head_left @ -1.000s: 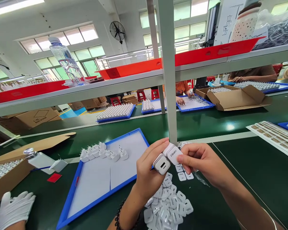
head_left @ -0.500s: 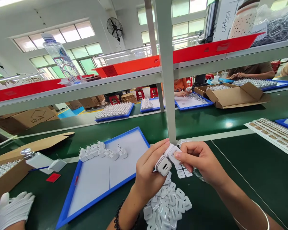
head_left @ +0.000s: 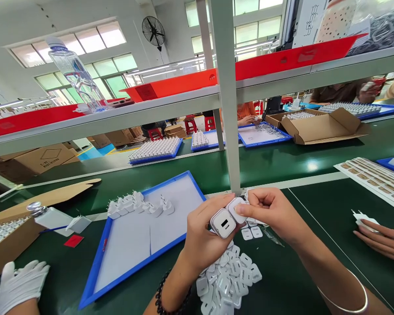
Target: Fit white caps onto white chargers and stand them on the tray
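Note:
My left hand [head_left: 205,234] is wrapped around two white chargers side by side. The nearer charger [head_left: 222,223] faces me with a dark port slot in its square end. My right hand [head_left: 271,212] is closed, its thumb pressed on the end of the second charger [head_left: 234,205], whose face is partly covered by the thumb. Below my hands lies a heap of loose white caps [head_left: 228,280], many with slots. Several white square pieces [head_left: 251,232] with small print lie behind it, beside a clear plastic scrap [head_left: 273,236].
Left is a blue-rimmed tray [head_left: 118,282] with several white plugs [head_left: 126,204]. A co-worker's gloved hand [head_left: 22,282] rests far left; another person's hand [head_left: 384,238] holds a white plug [head_left: 364,218] at right. A metal post [head_left: 228,109] stands ahead, joined to a shelf [head_left: 170,103].
At the right edge another person's hand has come in with a white plug. My right thumb now covers the printed face of the second charger; my left hand keeps its hold.

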Available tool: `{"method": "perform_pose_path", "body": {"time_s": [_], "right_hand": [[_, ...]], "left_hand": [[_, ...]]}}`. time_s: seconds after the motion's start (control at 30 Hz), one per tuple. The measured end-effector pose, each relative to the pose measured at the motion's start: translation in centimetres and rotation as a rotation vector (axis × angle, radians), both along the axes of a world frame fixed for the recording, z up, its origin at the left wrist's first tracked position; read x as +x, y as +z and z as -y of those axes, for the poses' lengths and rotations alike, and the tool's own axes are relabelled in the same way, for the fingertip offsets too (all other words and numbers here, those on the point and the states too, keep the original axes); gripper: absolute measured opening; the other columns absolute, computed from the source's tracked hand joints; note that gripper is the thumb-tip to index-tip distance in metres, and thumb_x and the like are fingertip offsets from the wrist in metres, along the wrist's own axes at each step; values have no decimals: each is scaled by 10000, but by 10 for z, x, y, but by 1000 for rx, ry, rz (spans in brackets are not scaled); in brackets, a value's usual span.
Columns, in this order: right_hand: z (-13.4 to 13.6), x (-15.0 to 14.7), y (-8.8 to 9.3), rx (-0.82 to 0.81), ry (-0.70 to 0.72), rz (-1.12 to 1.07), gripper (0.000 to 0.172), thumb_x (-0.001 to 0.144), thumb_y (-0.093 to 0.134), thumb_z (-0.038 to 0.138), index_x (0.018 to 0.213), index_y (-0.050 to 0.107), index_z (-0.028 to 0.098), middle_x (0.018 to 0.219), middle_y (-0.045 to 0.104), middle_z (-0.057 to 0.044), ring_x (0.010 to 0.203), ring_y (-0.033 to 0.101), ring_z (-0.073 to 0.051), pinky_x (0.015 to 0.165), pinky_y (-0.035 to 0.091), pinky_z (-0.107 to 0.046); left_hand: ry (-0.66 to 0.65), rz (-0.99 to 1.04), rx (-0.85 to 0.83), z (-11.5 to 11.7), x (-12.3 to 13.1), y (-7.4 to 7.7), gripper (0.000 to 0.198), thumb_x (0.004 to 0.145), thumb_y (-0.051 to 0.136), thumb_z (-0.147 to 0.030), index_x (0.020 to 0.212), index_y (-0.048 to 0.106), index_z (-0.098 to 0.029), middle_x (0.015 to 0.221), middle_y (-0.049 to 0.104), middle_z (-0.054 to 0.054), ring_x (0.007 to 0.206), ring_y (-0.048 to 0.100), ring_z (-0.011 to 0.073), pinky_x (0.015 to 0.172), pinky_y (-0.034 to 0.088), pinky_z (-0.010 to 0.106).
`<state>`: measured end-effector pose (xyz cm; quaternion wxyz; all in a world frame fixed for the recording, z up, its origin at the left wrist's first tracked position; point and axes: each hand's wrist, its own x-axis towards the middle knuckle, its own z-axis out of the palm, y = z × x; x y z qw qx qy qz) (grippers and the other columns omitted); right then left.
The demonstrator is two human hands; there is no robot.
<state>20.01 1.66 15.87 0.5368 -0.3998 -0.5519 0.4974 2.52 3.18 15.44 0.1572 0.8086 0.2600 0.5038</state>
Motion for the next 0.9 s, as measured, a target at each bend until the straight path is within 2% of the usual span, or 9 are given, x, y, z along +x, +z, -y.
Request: {"method": "perform_pose_path", "body": {"time_s": [0.13, 0.27, 0.47, 0.53, 0.6, 0.67, 0.73, 0.8, 0.9], "right_hand": [[-3, -6, -3, -8, 105, -128, 496, 809, 697, 425, 565, 322, 211, 579, 279, 65, 558, 242, -100, 520, 191, -269], [-1, -14, -4, 3, 130, -171, 472, 865, 628, 441, 559, 359, 202, 579, 296, 61, 546, 234, -96, 511, 196, -265], [2, -24, -7, 22, 3, -153, 533, 734, 785, 391, 588, 302, 220, 573, 279, 85, 540, 244, -89, 486, 205, -236], [-2, -27, -13, 40, 67, -150, 491, 733, 786, 420, 625, 350, 220, 577, 311, 89, 533, 262, -89, 487, 220, -233], [-11, -28, -21, 50, 173, -117, 437, 828, 658, 526, 664, 391, 222, 567, 337, 83, 522, 293, -98, 498, 256, -241], [-22, -30, -34, 18, 253, 88, 386, 914, 512, 541, 716, 434, 219, 581, 390, 67, 528, 358, -110, 516, 302, -246], [-35, -32, -51, -49, 314, 497, 271, 903, 558, 447, 785, 498, 211, 648, 495, 43, 581, 466, -125, 548, 343, -245], [-47, -36, -72, -105, 387, 887, 177, 783, 709, 307, 851, 584, 201, 728, 597, 14, 681, 571, -168, 592, 363, -254], [-57, -43, -101, -137, 396, 1076, 359, 593, 807, 111, 912, 655, 178, 830, 666, -48, 842, 631, -270, 658, 371, -284]], "left_hand": [[-7, 16, -34, -1, -1, 2, 420, 701, 829, -154, 1098, 697, -193, 1074, 759, 74, 970, 723, 199, 859, 592, 278], [-42, 0, -12, -2, -3, 1, 403, 732, 783, -125, 1118, 689, -192, 1113, 746, 83, 1014, 712, 211, 883, 586, 297], [15, 26, -28, -4, -4, 2, 370, 723, 796, -143, 1078, 706, -196, 1056, 758, 70, 946, 722, 198, 839, 589, 279], [48, 87, -60, -8, -6, 4, 334, 728, 800, -164, 1049, 716, -204, 1028, 761, 56, 914, 722, 189, 814, 590, 273], [117, 182, -78, -13, -10, 7, 330, 725, 808, -178, 1042, 721, -209, 1025, 758, 48, 911, 718, 191, 814, 589, 283], [212, 266, -79, -18, -17, 9, 354, 707, 824, -186, 1047, 725, -208, 1033, 755, 48, 923, 716, 202, 824, 588, 300], [276, 309, -80, -21, -25, 11, 372, 687, 839, -194, 1043, 731, -205, 1025, 755, 48, 919, 716, 211, 816, 590, 310], [298, 317, -86, -23, -30, 12, 373, 676, 847, -202, 1032, 735, -207, 1011, 757, 45, 908, 717, 213, 802, 591, 310], [292, 283, -85, -23, -32, 12, 370, 679, 844, -214, 1033, 737, -213, 1023, 755, 50, 916, 715, 218, 806, 589, 313]]}}
